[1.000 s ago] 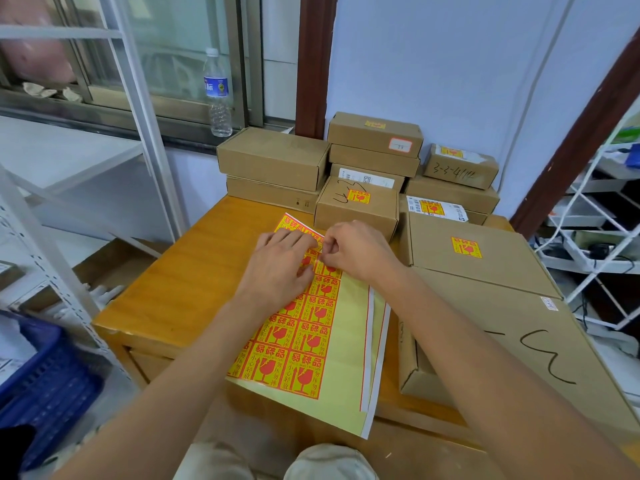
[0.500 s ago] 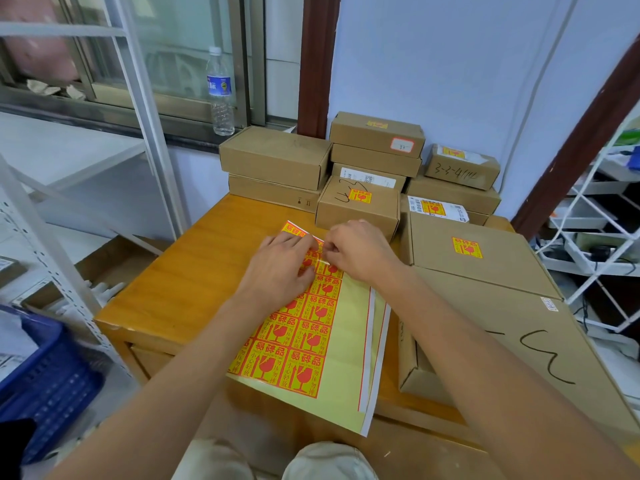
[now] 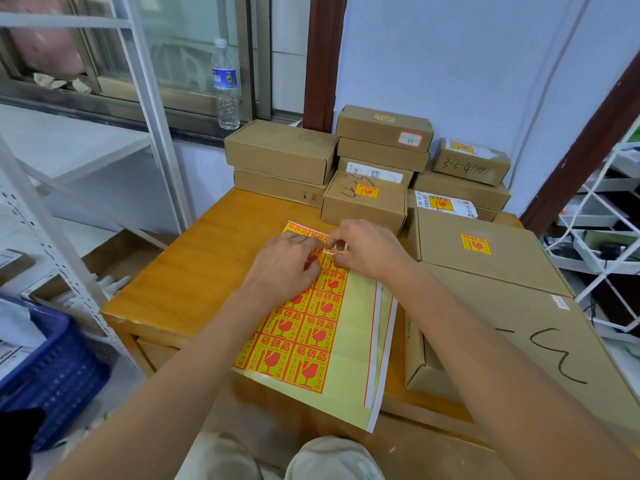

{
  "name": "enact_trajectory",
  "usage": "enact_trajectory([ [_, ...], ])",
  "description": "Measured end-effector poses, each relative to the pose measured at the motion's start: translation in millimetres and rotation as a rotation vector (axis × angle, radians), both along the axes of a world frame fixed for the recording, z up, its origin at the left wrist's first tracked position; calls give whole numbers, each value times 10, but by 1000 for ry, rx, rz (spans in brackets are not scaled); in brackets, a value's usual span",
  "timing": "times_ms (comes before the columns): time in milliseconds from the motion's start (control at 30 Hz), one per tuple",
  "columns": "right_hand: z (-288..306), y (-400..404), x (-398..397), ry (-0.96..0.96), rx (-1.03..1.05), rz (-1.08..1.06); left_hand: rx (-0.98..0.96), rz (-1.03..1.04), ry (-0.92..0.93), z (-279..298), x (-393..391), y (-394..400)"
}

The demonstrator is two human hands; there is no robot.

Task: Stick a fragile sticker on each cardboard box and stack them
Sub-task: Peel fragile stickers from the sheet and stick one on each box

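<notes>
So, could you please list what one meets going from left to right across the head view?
Blue basket → white shelf frame → water bottle → left hand → right hand → stickered flat box → white wire rack.

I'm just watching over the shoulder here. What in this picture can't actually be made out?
Head view only:
- Whether a sticker is lifted yet: the right hand and left hand cover that part of the sticker sheet.
- Small print on the white shipping label: too small.
- The big box nearest: cut off by the right edge.
- The blue basket: cut off at left, blurred.
</notes>
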State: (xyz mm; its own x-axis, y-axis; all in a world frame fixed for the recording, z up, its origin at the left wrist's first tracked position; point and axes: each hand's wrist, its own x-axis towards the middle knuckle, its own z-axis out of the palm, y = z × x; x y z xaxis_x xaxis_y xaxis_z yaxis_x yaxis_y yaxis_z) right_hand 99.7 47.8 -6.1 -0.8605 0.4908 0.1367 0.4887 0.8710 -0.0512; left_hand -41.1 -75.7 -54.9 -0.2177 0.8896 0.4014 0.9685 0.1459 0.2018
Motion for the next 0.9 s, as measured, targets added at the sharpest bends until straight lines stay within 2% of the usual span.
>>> enact_trajectory([
  [900,-6,6,-5,-15,22,19,-10,10,-14,1,7,10],
])
